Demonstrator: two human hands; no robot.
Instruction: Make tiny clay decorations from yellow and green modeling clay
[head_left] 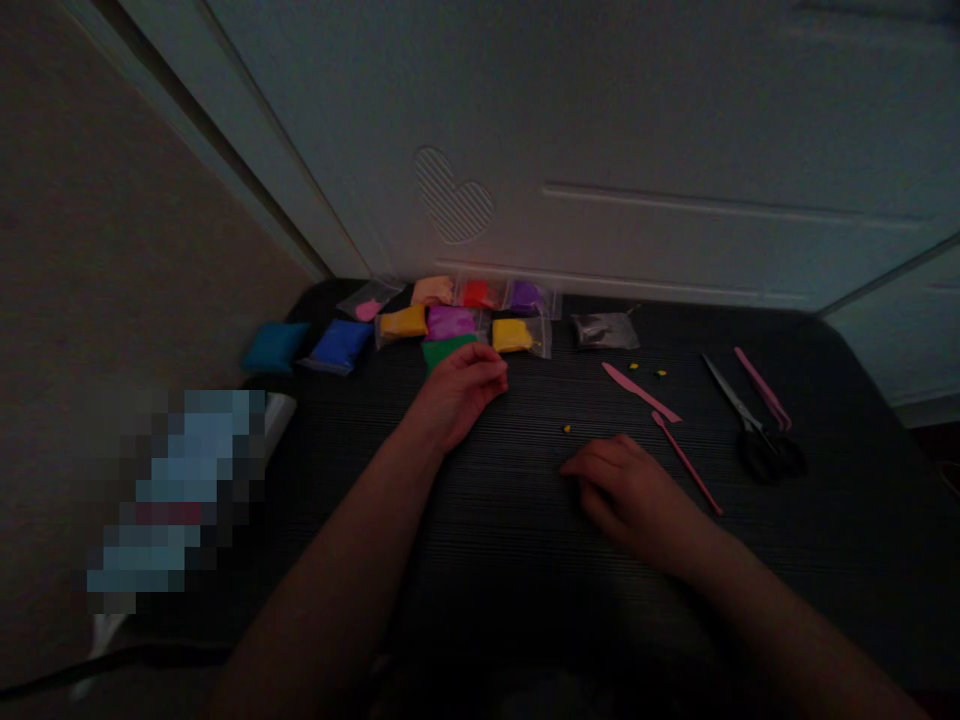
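My left hand is raised beside the green clay packet, partly covering it. Its thumb and fingers are pinched together, and whatever may lie between them is too small to make out. Lower down on the right, my right hand rests on the dark table with its index finger stretched toward the left and the thumb apart from it. Just beyond that fingertip lies a tiny yellow piece. Two more small yellow-and-green pieces, one left and one right, lie farther back.
Pink modelling tools, a flat knife and a thin stick, lie right of my hand. Beyond them are scissors and pink tweezers. Several bagged clays, including a blue packet, line the back. A blurred-out device stands left.
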